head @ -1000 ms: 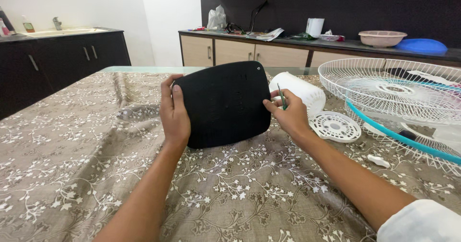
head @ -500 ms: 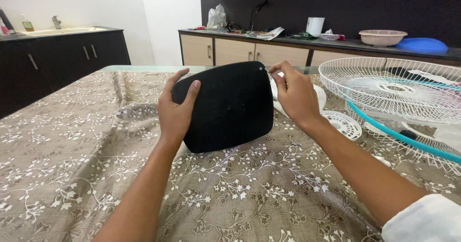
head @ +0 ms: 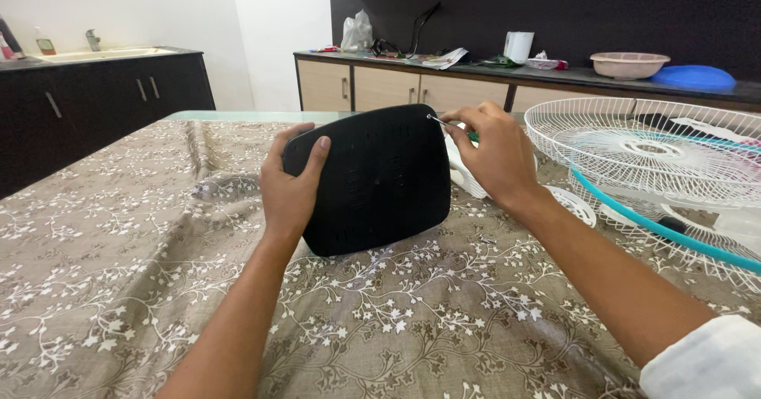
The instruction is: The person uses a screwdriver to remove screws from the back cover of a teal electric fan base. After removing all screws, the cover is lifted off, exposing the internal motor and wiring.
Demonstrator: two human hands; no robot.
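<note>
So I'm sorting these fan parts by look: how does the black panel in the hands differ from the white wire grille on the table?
The black panel is solid, dark and rounded-rectangular; the white wire grille is open wirework, pale and round. The panel is held upright on its edge by the left hand, with the right hand putting a thin tool to its top corner; the grille lies flat, untouched. The grille also looks wider. Both rest on the patterned tablecloth.

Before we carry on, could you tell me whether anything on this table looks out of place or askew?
The fan is in pieces: its white wire guard lies flat on the table at the right, beside a loose white vented disc. The patterned tablecloth is rumpled into folds at the far left. The black panel itself looks undamaged.
</note>
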